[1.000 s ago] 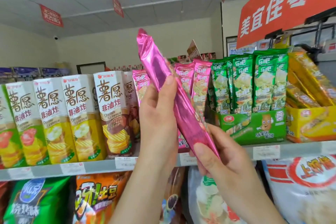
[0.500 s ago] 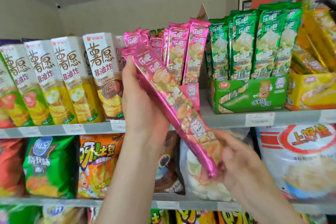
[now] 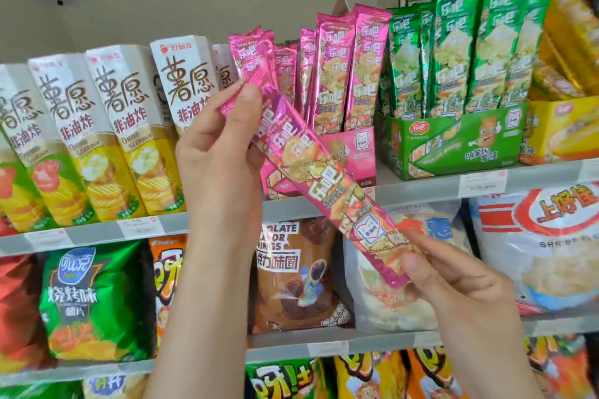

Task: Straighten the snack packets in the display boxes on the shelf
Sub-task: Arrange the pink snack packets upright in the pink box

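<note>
Left hand (image 3: 220, 155) is pinching the upper end of the long pink foil snack packet (image 3: 321, 178), thumb on the printed face and fingers curled behind. Right hand (image 3: 453, 288) is pinching the lower end between thumb and fingertips. Both are clamped on it and nothing else is carrying it. The packet is hanging in the air on the near side of the grey shelf edge (image 3: 421, 188), in front of the pink cardboard display box (image 3: 359, 146) and not in it yet. Risks, my read: it's going in tilted, so the lower end could be catching the box front, or the upper end could be shoving the leaning pink packets (image 3: 249, 55) at the box's left further over. Foil looks slick, so a light end pinch could be slipping. Squeezing harder could be crushing the contents. Long axis is running diagonally, upper end pointing up-left and lower end down-right, printed face toward the camera. It needs rotating to vertical to match the upright pink packets (image 3: 340, 68) at the box's right. The green cardboard display box (image 3: 453, 139) is sitting just right of the pink one, and the tall white chip cartons (image 3: 181, 100) are standing to its left.
</note>
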`<action>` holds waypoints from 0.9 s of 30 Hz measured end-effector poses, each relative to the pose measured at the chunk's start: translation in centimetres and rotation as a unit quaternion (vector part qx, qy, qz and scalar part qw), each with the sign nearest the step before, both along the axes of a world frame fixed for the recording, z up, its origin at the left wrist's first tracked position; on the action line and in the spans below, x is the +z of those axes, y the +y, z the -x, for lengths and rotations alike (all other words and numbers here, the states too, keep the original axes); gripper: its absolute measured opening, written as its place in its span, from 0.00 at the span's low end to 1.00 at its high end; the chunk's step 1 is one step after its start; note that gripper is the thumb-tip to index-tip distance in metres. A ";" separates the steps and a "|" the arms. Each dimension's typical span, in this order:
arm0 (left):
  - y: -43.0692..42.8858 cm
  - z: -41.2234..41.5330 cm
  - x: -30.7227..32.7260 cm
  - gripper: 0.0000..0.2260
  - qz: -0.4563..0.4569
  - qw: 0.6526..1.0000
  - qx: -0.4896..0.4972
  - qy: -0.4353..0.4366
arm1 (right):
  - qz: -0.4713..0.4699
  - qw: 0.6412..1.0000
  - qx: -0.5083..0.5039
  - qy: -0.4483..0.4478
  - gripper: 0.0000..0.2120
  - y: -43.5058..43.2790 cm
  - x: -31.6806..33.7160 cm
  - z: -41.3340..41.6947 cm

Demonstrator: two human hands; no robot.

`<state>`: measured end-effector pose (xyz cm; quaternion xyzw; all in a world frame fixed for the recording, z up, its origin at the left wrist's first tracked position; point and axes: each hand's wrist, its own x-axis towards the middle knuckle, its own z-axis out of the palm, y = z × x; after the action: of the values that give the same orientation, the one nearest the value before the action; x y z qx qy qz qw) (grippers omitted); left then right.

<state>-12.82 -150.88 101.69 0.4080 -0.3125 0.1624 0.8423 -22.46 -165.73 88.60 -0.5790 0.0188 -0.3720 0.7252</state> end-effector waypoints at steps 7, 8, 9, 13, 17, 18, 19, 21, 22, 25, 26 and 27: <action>4.4 -1.7 -2.2 0.08 -0.021 0.998 -0.066 -0.002 | -0.019 0.997 -0.053 -0.056 0.18 0.6 -0.2 -0.9; 4.8 -1.8 -2.4 0.08 -0.017 0.995 -0.095 -0.003 | -0.013 0.997 -0.055 -0.059 0.17 0.7 -0.3 -1.1; 5.2 -1.8 -2.5 0.08 -0.010 0.992 -0.125 -0.002 | -0.008 0.996 -0.056 -0.062 0.17 0.9 -0.4 -1.4; 6.3 -2.0 -2.7 0.12 0.021 0.981 -0.192 0.011 | 0.045 0.997 -0.055 -0.033 0.15 2.0 -0.1 -1.8; 6.9 -2.5 -2.8 0.11 -0.011 0.993 -0.106 -0.059 | 0.171 0.984 -0.007 0.039 0.20 3.4 2.5 -0.8; 6.8 -2.5 -3.0 0.09 -0.030 0.993 -0.069 -0.086 | 0.188 0.982 -0.009 0.022 0.21 4.1 3.5 -0.5; 6.7 -2.4 -3.3 0.08 -0.052 0.992 -0.031 -0.110 | 0.207 0.978 -0.012 -0.008 0.20 5.0 4.7 -0.4; 6.2 -2.1 -4.1 0.06 -0.097 0.984 0.023 -0.145 | 0.243 0.968 -0.024 -0.065 0.18 7.1 6.9 -0.6; 5.9 -1.9 -4.6 0.06 -0.116 0.980 0.035 -0.159 | 0.254 0.963 -0.031 -0.089 0.15 8.0 7.8 -0.9; 5.4 -1.6 -5.4 0.06 -0.144 0.975 0.044 -0.163 | 0.248 0.960 -0.048 -0.120 0.08 9.6 9.1 -2.1; 5.3 -1.5 -5.7 0.06 -0.142 0.978 0.033 -0.151 | 0.236 0.963 -0.050 -0.120 0.06 9.8 9.1 -2.3; 5.2 -1.5 -5.9 0.06 -0.137 0.981 0.021 -0.136 | 0.224 0.966 -0.051 -0.116 0.05 9.8 9.0 -2.5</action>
<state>-11.35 -145.68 95.81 0.5004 -0.4347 0.1896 0.7244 -19.99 -155.96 97.58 -0.6781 -0.1199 -0.4678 0.5540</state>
